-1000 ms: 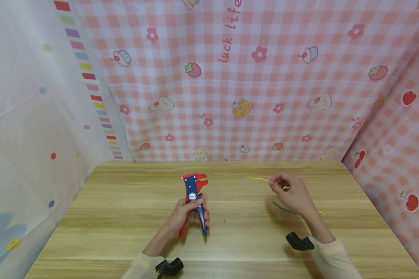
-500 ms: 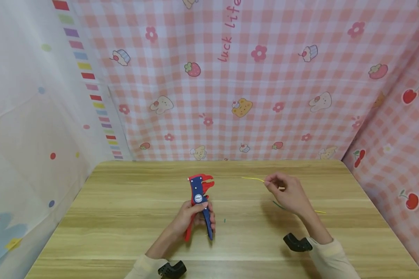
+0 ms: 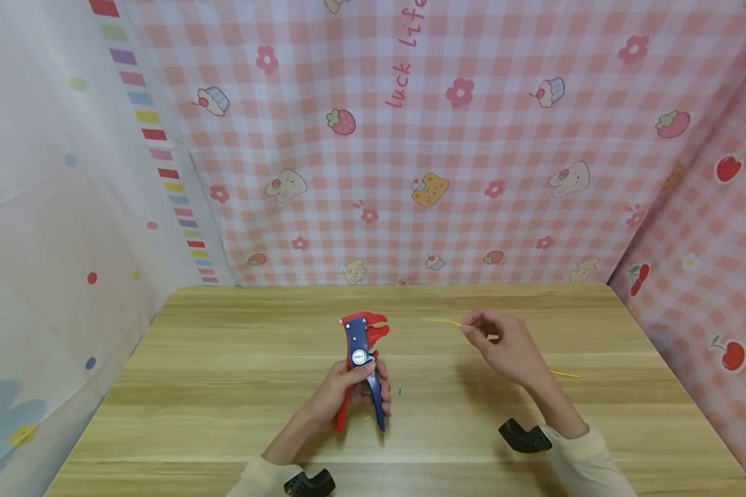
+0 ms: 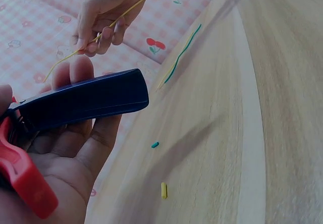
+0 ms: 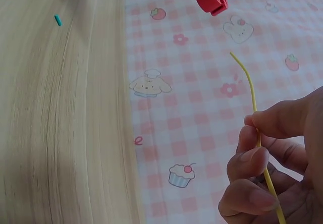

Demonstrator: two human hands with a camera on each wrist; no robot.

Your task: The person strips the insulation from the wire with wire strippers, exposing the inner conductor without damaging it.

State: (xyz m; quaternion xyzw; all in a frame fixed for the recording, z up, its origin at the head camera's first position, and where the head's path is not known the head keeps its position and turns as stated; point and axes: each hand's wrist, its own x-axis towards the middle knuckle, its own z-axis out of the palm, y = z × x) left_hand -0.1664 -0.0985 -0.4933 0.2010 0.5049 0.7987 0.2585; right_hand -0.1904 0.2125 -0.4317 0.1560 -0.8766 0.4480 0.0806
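Observation:
My left hand (image 3: 336, 390) grips a red and blue wire stripper (image 3: 356, 337) by its handles, thumb on the near side, fingers round the blue handle (image 4: 91, 95). The tool's red nose points to the right, and the two handles stand apart. Across from it, my right hand (image 3: 505, 348) pinches a thin yellow wire (image 5: 252, 90) between thumb and fingertips. One slightly bent end of the wire reaches left toward the stripper's nose, with a gap between them. Its other end runs back under the curled fingers in the right wrist view.
On the wooden table (image 3: 224, 386) lie a green wire (image 4: 180, 60) and another yellow wire (image 3: 566, 374), both beyond the right hand. A short green snippet (image 4: 155, 145) and a short yellow snippet (image 4: 164, 190) lie near the stripper. Patterned cloth (image 3: 323, 159) hangs behind the table.
My left hand has carried the stripper to the right. My right hand has moved left with the yellow wire, and the gap has narrowed.

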